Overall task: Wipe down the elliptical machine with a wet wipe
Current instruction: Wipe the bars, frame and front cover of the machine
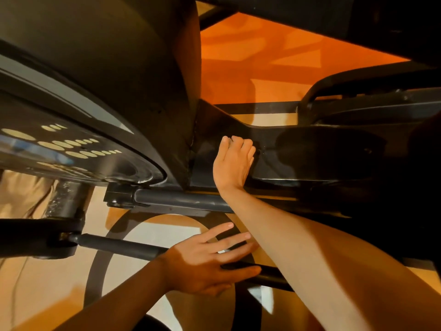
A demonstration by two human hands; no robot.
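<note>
Where the elliptical machine's (133, 75) shiny flywheel disc (71, 151) fills the left of the view, a black crank arm (35, 237) sits below it and joins a dark grey bar (119, 246) that runs right and nearer. The left hand (205, 263) lies over this bar with its fingers (222, 229) straight and spread, the thumb under the bar, gripping nothing. A second grey bar (179, 199) runs farther off, above it. Right of centre, the right hand (232, 161) presses on the machine's glossy black frame panel (298, 154), its fingertips bent down against the surface. Whether a wet wipe is bunched under them cannot be told from this angle. Orange floor (262, 56) shows beyond the frame, and a dark pedal (370, 96) lies at the far right.
</note>
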